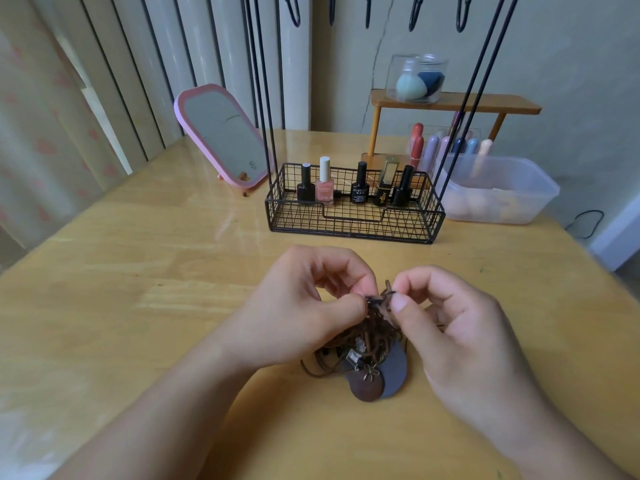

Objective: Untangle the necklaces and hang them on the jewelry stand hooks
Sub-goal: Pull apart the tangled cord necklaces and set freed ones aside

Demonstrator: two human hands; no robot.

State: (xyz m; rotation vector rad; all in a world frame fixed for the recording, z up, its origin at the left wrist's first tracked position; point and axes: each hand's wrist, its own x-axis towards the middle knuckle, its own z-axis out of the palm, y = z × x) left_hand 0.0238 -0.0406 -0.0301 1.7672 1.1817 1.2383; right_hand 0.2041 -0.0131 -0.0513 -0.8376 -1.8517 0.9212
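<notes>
Over table [138,271], hands pinching necklaces [367,344]

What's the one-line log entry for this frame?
phase: untangling | left hand: pinches cords | right hand: pinches cords | pendants: on table | hooks: bare

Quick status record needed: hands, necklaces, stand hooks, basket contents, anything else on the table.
left hand: pinches the cords at the top of the tangle
right hand: pinches the same knot from the other side
necklaces: brown cords still bunched together, round pendants lying on the table
hooks: all visible ones bare
wire basket: holds five small bottles along its back
mirror: pink frame, leaning at back left
plastic tub: back right, contents blurred
</notes>
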